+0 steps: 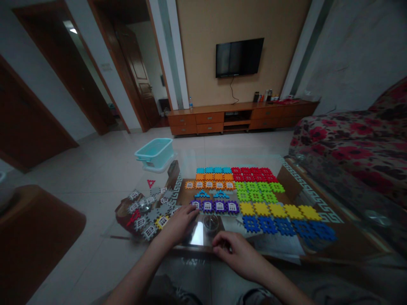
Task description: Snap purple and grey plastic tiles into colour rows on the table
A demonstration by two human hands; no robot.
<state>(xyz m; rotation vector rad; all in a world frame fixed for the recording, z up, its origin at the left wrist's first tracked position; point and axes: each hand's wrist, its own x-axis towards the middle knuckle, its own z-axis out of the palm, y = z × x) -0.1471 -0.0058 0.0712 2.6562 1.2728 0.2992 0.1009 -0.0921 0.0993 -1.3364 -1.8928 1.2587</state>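
My left hand (182, 222) reaches over the glass table, fingertips closed on the left edge of a purple building tile (196, 205) with a white window. That tile ends a row of purple window tiles (219, 206) lying flat. My right hand (237, 250) rests near the front edge, fingers loosely curled, with nothing visible in them. Beyond the purple row lie two blue roof-shaped pieces (221, 194). Left of my left hand is a loose pile of grey tiles (157, 214), several with white windows, and a yellow window tile (163, 221).
Orange tiles (209, 185), light blue tiles (214, 170), red tiles (252, 173), green tiles (255, 192), yellow tiles (276, 210) and dark blue tiles (284, 227) lie in rows. A turquoise tub (155, 154) stands past the table's far left corner. A flowered sofa (346, 131) is at right.
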